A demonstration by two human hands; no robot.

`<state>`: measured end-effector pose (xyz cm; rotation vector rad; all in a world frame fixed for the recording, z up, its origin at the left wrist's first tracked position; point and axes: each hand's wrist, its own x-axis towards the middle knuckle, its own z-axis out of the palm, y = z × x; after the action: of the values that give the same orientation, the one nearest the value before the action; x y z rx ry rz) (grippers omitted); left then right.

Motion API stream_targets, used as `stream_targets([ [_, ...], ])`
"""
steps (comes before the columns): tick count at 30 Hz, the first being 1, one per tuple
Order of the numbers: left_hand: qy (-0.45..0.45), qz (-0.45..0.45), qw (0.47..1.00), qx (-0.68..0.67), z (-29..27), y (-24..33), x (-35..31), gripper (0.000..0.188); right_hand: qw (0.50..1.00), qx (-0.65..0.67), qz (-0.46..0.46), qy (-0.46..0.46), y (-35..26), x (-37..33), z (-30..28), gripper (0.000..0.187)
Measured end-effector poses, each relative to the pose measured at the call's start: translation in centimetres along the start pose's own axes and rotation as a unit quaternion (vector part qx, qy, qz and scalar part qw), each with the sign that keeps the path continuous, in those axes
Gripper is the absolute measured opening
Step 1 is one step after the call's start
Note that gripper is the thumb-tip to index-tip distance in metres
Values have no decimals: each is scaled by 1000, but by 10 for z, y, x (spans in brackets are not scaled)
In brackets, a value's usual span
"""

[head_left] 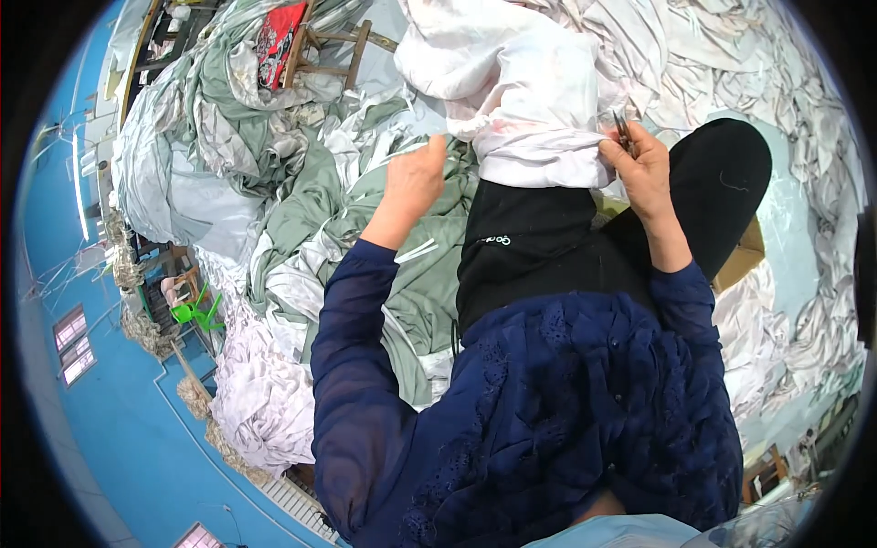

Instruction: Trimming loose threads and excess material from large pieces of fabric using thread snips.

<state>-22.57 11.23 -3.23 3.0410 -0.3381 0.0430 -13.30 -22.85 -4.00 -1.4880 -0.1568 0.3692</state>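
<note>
White cloth (pixel 534 137) with faint pinkish patches lies across my lap, its near edge folded over my black trousers. My right hand (pixel 642 173) is closed at the cloth's right edge, pinching it between thumb and finger. Small dark metal thread snips (pixel 623 130) are held in the same hand, blades pointing away from me. Left of the cloth, my left hand (pixel 417 181) is raised in a closed grip over green and white fabric (pixel 320 215). What its fingers hold, if anything, cannot be made out.
Heaps of white cloth (pixel 740 46) spread at the far right. A wooden stool (pixel 356 55) with a red patterned cloth (pixel 280 41) stands at the far left among fabric piles. A bright green plastic chair (pixel 196 312) is at the left, near blue flooring. A cardboard box (pixel 742 256) sits beside my right knee.
</note>
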Motion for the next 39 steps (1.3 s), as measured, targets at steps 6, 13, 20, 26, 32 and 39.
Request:
stream_targets([
  [6, 68, -217, 940, -253, -10, 32, -2, 13, 999, -26, 40, -18, 2, 1, -9, 8],
  [13, 142, -141, 896, -397, -47, 105, 54, 26, 999, -18, 36, -29, 9, 1, -6, 7],
  [20, 178, -85, 914, -355, -38, 112, 70, 12, 999, -15, 34, -34, 10, 1, -7, 8],
  [26, 143, -165, 843, -491, -37, 105, 58, 8, 998, -41, 27, -26, 5, 2, -7, 9],
  [32, 132, -131, 768, -613, -48, 116, 63, 8, 1000, -27, 3, -9, 3, 2, 1, 12],
  [39, 117, -30, 954, -274, -43, 104, 67, 11, 995, -92, -15, -30, -8, -2, 1, 11],
])
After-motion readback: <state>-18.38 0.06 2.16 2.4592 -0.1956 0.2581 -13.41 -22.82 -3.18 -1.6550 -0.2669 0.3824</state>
